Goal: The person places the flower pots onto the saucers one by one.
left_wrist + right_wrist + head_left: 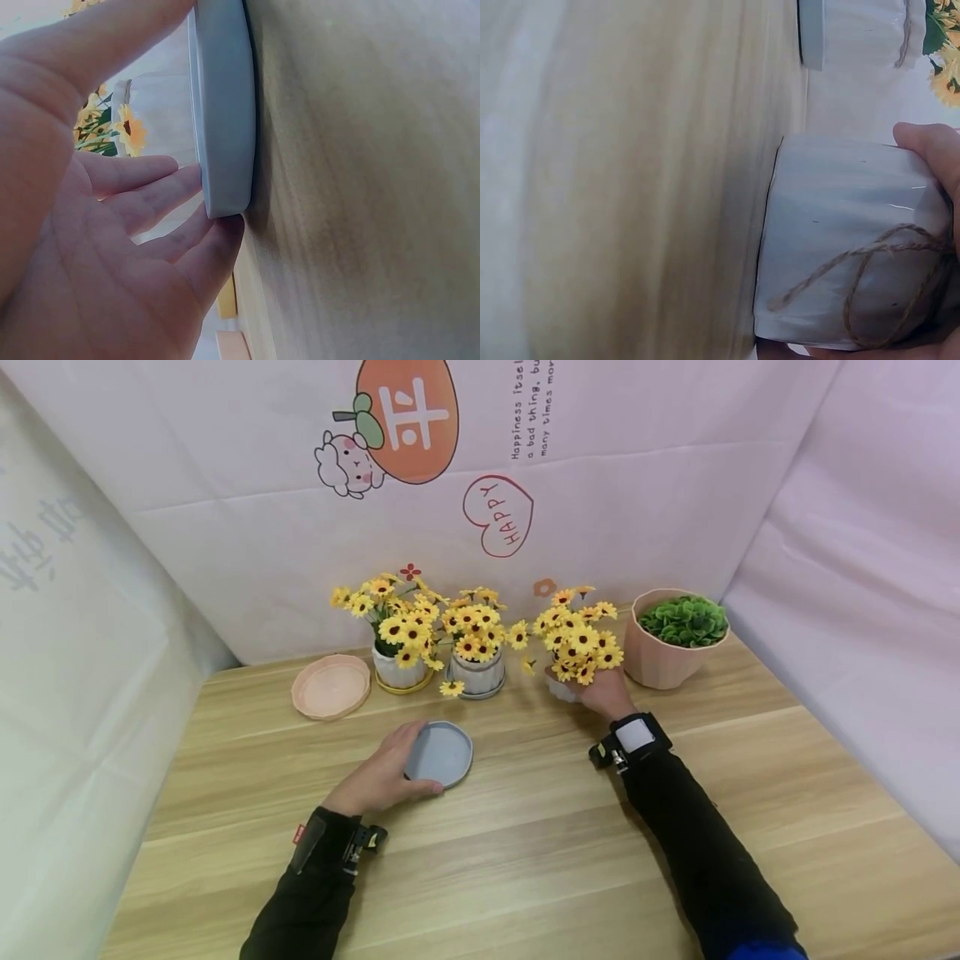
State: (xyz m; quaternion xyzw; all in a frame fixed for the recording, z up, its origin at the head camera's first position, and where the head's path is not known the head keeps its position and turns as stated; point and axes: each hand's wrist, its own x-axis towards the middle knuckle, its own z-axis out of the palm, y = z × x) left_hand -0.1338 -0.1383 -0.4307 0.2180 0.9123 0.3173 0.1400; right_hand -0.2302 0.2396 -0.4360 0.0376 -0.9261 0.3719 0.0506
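Observation:
My left hand (378,781) holds a blue-grey saucer (442,753) by its left side, thumb at the near rim and fingers at the far rim. In the left wrist view the saucer's side wall (225,112) lies flat on or just above the wood. Farther right, my right hand (609,695) grips a small white flower pot (561,690) with yellow daisy-like flowers (579,639). Seen from the right wrist, the pot's ribbed wall (840,195) carries a twine bow (892,251), and its base is at the tabletop. The blossoms hide part of my right fingers.
Two more potted yellow flowers stand at the back: a white pot (399,672) on a yellow saucer and a greyish pot (477,677) on a grey saucer. An unoccupied pink saucer (332,687) lies left of them. A large pink planter (663,660) with green leaves stands right.

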